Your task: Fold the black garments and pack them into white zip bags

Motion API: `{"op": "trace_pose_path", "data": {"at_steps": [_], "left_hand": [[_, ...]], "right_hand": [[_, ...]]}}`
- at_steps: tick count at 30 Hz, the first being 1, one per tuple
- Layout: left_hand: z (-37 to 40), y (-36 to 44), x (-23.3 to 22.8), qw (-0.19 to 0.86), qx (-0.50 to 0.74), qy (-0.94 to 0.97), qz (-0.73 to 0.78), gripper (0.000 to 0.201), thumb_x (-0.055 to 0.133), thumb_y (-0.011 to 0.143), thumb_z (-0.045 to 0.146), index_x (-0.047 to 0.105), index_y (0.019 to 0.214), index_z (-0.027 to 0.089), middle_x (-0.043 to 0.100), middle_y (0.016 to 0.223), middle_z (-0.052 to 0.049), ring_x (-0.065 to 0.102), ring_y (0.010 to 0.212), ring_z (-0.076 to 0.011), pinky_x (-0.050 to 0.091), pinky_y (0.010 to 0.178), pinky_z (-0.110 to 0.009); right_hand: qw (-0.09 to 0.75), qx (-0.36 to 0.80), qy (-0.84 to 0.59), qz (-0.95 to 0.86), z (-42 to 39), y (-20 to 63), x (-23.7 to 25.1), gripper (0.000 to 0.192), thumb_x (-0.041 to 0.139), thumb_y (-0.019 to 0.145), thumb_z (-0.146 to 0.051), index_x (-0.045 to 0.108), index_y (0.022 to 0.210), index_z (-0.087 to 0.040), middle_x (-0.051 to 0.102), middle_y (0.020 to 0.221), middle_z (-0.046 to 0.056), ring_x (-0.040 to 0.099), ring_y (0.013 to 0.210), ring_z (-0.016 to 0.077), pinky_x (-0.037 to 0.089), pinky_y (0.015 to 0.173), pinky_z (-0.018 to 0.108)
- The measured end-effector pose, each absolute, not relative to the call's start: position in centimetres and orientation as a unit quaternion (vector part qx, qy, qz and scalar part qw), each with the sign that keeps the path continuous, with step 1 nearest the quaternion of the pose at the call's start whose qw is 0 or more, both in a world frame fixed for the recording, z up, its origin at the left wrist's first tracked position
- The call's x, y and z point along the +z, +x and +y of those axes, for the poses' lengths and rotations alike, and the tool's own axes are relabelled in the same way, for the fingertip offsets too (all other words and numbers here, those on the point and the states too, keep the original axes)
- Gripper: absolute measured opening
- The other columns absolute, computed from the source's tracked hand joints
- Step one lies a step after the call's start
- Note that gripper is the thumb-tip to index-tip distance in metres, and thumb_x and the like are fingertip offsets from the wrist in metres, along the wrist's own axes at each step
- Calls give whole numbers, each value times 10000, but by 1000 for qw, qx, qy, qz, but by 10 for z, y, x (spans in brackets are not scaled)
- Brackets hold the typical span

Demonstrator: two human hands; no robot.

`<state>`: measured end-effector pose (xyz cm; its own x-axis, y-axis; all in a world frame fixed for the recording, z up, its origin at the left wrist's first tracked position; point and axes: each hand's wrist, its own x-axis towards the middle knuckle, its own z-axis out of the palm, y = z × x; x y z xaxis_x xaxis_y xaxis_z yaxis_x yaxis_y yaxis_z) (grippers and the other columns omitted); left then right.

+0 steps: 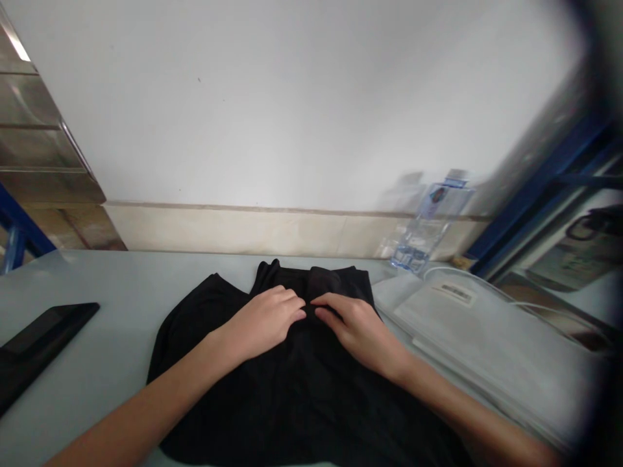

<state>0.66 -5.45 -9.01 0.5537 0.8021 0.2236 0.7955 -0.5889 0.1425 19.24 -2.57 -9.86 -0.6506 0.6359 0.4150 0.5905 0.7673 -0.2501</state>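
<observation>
A black garment [311, 395] lies spread on the table in front of me, its sleeve-like part out to the left and a folded band along its far edge. My left hand [272, 318] rests on the cloth near that band, fingers bent and closed on the fabric. Opposite it, my right hand [353, 324] has its thumb and forefinger closing on the same spot, with a small gap between the two hands. The cloth is so dark that the fold between my fingertips is hard to make out.
At the left lies a flat black device [43, 340] on the grey table [121, 285]. A clear water bottle [431, 224] stands by the wall at the back right. Stacked plastic packets [487, 337] with a barcode label lie right of the garment. Blue metal frames [549, 175] flank the table.
</observation>
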Motion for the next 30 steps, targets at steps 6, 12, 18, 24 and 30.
{"op": "trace_pose_path", "data": {"at_steps": [6, 12, 18, 24, 30], "left_hand": [[-9, 0, -86, 62, 122, 888, 439, 304, 381, 936, 209, 634, 775, 162, 657, 807, -40, 591, 797, -164, 436, 765, -288], [6, 0, -79, 63, 161, 860, 480, 260, 460, 895, 239, 654, 749, 146, 645, 809, -58, 601, 802, -194, 445, 760, -344], [-15, 7, -93, 49, 219, 843, 489, 221, 450, 906, 263, 608, 1016, 153, 609, 1032, -88, 535, 1022, -239, 382, 925, -395], [28, 1, -110, 127, 248, 824, 494, 210, 486, 912, 306, 599, 959, 136, 624, 965, -52, 598, 899, -177, 478, 829, -394], [25, 8, -106, 188, 414, 716, 530, 238, 530, 884, 320, 582, 1030, 140, 585, 1117, -79, 535, 1079, -230, 406, 941, -480]], "right_hand": [[224, -67, -293, -927, -41, 187, -107, 240, 449, 854, -58, 606, 1027, -117, 619, 1075, 148, 554, 1052, 278, 458, 923, 448], [175, -87, -307, -931, -25, 183, -110, 252, 430, 823, 3, 580, 1005, -86, 628, 1024, 157, 586, 988, 255, 501, 831, 372], [164, -33, -343, -924, 20, 180, -105, 212, 399, 879, -58, 564, 991, -130, 667, 868, 83, 639, 797, 189, 482, 683, 280], [156, -19, -340, -927, 36, 182, -97, 210, 384, 928, -153, 535, 1073, -133, 637, 992, 113, 614, 910, 213, 467, 760, 318], [167, -12, -365, -916, 28, 183, -100, 198, 565, 846, -158, 573, 1043, -143, 609, 1014, 74, 579, 953, 214, 449, 858, 398]]}}
